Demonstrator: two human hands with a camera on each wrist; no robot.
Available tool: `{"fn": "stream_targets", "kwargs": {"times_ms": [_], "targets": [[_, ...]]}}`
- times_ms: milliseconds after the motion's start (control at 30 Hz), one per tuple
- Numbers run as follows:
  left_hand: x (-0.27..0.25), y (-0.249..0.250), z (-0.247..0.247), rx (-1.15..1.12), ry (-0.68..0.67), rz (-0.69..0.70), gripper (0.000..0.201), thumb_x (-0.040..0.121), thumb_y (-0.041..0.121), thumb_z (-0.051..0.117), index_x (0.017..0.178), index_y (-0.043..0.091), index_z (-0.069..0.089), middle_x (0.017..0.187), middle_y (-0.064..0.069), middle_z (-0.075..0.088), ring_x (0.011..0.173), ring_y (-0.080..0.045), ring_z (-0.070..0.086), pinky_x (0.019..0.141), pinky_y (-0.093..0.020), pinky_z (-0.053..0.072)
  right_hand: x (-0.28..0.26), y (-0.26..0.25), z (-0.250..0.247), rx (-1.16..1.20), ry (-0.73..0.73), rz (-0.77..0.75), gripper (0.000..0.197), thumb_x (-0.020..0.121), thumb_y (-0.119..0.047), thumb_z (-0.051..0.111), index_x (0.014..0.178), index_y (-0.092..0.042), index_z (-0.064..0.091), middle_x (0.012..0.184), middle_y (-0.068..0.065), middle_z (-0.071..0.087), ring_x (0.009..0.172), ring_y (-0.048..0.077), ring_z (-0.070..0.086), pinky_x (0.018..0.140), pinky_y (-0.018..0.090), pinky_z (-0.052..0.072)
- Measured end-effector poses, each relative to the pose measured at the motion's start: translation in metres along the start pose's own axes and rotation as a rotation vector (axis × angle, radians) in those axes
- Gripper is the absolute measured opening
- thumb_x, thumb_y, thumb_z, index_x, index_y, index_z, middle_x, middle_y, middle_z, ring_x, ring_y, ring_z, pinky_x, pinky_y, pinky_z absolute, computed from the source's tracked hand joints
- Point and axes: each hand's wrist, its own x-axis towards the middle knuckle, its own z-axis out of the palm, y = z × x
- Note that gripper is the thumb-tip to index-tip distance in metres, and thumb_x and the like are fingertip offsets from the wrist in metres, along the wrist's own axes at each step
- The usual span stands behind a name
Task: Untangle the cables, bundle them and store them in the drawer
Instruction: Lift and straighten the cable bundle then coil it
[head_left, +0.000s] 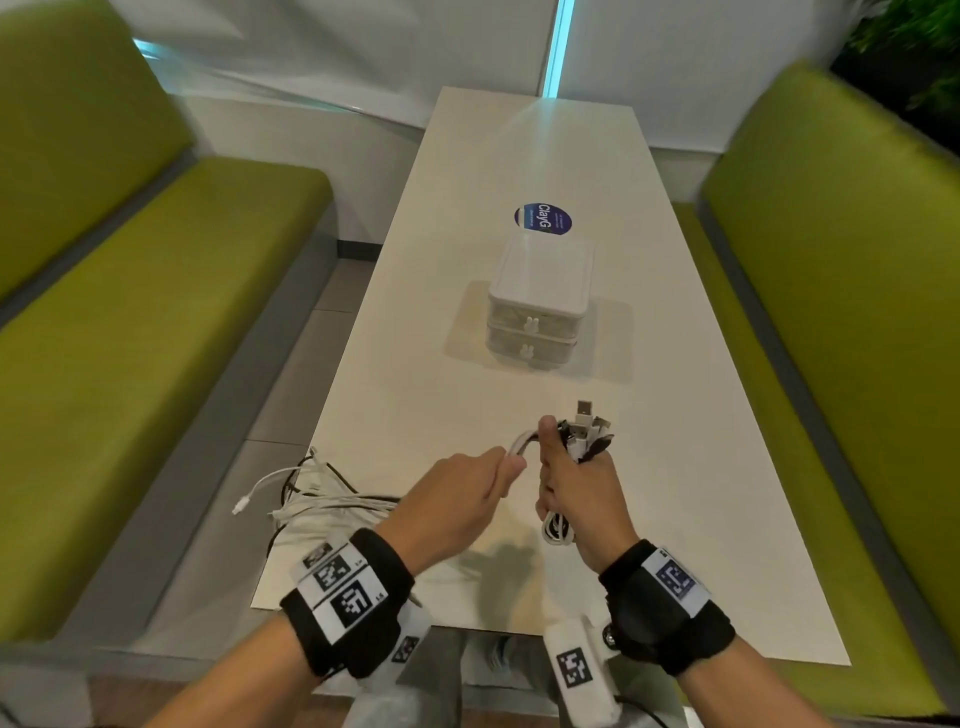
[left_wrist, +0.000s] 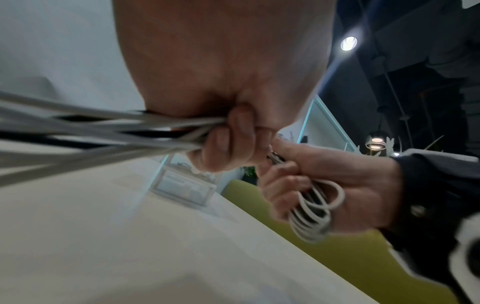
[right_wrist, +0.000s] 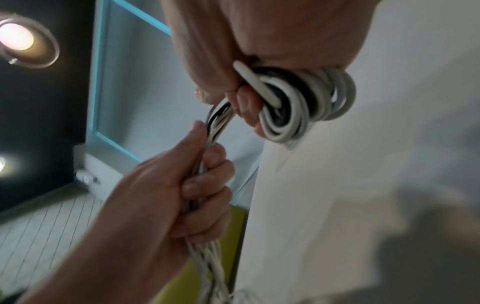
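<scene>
My right hand grips a folded bundle of white and black cables; USB plugs stick out above the fist and white loops hang below it. My left hand grips the loose strands of the same cables just left of the right fist. The strands trail back to a loose heap of cable at the table's left edge. A small white two-drawer box stands mid-table beyond both hands, with both drawers closed.
The white table is long and narrow, with a round blue sticker behind the drawer box. Green benches flank it on both sides. Part of the cable heap hangs over the left table edge.
</scene>
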Motion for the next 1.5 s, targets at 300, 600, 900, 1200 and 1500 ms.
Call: {"fn": "stream_targets", "kwargs": {"times_ms": [300, 600, 900, 1200, 1500], "targets": [[0.012, 0.017, 0.013, 0.234, -0.057, 0.059, 0.040, 0.103, 0.046, 0.015, 0.096, 0.019, 0.044, 0.068, 0.005, 0.047, 0.065, -0.026, 0.048, 0.061, -0.036, 0.034, 0.004, -0.002, 0.001, 0.085, 0.063, 0.086, 0.054, 0.074, -0.065, 0.059, 0.063, -0.013, 0.050, 0.050, 0.002, 0.050, 0.047, 0.018, 0.050, 0.049, 0.028, 0.043], [0.015, 0.024, 0.004, 0.465, -0.146, 0.138, 0.036, 0.106, 0.028, 0.023, 0.106, 0.011, 0.055, 0.093, -0.014, 0.065, 0.078, -0.035, 0.060, 0.062, -0.037, 0.034, 0.012, -0.001, -0.002, 0.066, -0.128, 0.094, 0.051, 0.059, -0.042, 0.089, 0.075, -0.010, 0.051, 0.072, 0.011, 0.042, 0.067, 0.023, 0.046, 0.065, 0.035, 0.042], [0.008, 0.009, 0.013, 0.020, -0.077, 0.043, 0.037, 0.103, 0.042, 0.028, 0.105, 0.017, 0.054, 0.077, -0.001, 0.060, 0.065, -0.022, 0.053, 0.062, -0.036, 0.038, 0.011, -0.013, 0.007, 0.200, -0.028, 0.051, 0.028, 0.085, -0.020, 0.073, 0.072, 0.002, 0.064, 0.070, 0.020, 0.069, 0.063, 0.025, 0.065, 0.058, 0.033, 0.052], [0.005, -0.015, -0.005, -0.314, -0.138, 0.024, 0.031, 0.092, 0.054, 0.052, 0.089, 0.026, 0.041, 0.061, -0.006, 0.059, 0.054, -0.021, 0.049, 0.059, -0.032, 0.040, 0.020, -0.022, 0.006, 0.469, 0.037, 0.092, 0.038, 0.089, -0.016, 0.068, 0.063, -0.014, 0.041, 0.049, 0.001, 0.031, 0.037, 0.014, 0.037, 0.049, 0.032, 0.043], [0.001, -0.032, -0.026, 0.109, -0.242, 0.023, 0.046, 0.081, 0.074, 0.049, 0.082, 0.029, 0.056, 0.068, 0.014, 0.072, 0.051, 0.000, 0.062, 0.072, -0.029, 0.053, 0.016, -0.013, 0.002, 0.438, 0.018, 0.004, 0.024, 0.088, -0.012, 0.068, 0.072, -0.013, 0.050, 0.049, 0.000, 0.029, 0.037, 0.015, 0.033, 0.048, 0.032, 0.044]]}}
